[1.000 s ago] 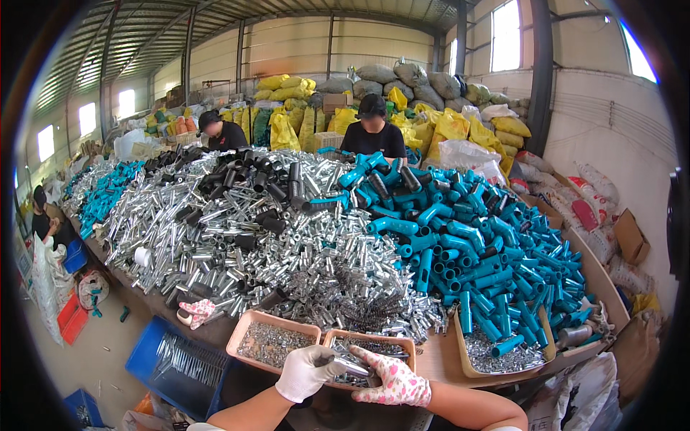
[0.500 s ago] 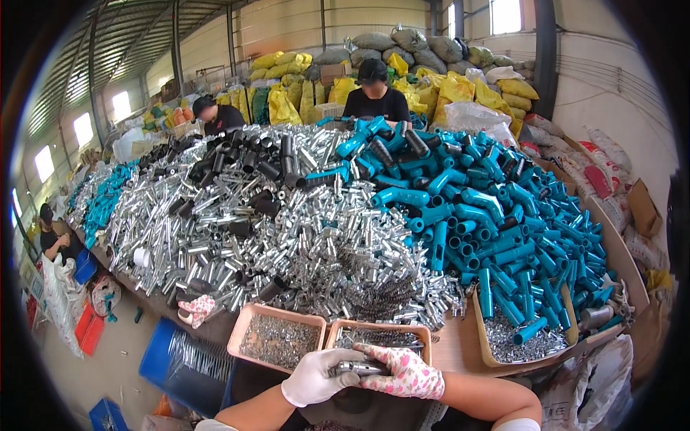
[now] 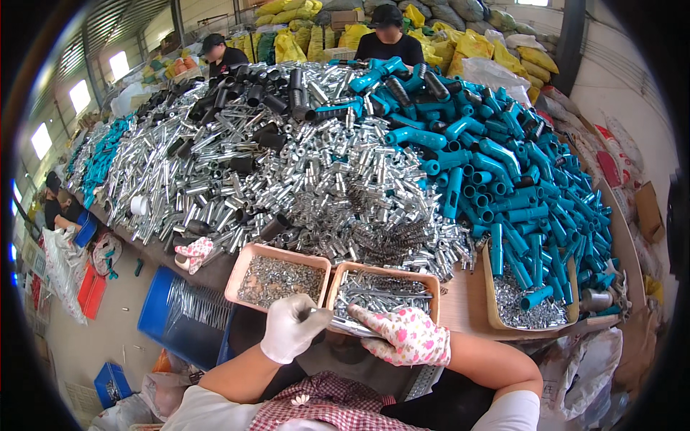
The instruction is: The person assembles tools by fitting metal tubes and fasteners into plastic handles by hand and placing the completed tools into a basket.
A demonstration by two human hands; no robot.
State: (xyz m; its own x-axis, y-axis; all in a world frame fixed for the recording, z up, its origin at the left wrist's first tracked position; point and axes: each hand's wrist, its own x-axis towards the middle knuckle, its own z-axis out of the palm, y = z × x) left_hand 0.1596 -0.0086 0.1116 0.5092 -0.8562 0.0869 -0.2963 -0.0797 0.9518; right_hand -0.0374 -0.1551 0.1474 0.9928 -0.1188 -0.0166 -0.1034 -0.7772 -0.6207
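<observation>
My right hand [image 3: 406,336], in a white glove with pink flowers, is wrapped around a silvery metal tube [image 3: 351,327]. It holds the tube level, just in front of a pinkish tray [image 3: 333,303] of metal pieces. Close to the tube's left end is my left hand [image 3: 289,330], in a plain white glove, thumb and fingers curled together. Whatever those fingers hold, if anything, is too small or hidden to make out. Left of that tray and beyond my left hand stands another pinkish tray [image 3: 233,287] of small metal parts.
A high heap of silvery metal parts [image 3: 287,194] covers the table, with teal handle-shaped pieces [image 3: 517,215] on the right. A beige tray [image 3: 496,312] stands at right, a blue crate [image 3: 153,305] lower left. Beyond the heap, two people [image 3: 392,48] work.
My left hand has come off the metal tube and moved a little left, its fingers now curled. My right hand keeps the tube. The view has tilted downward.
</observation>
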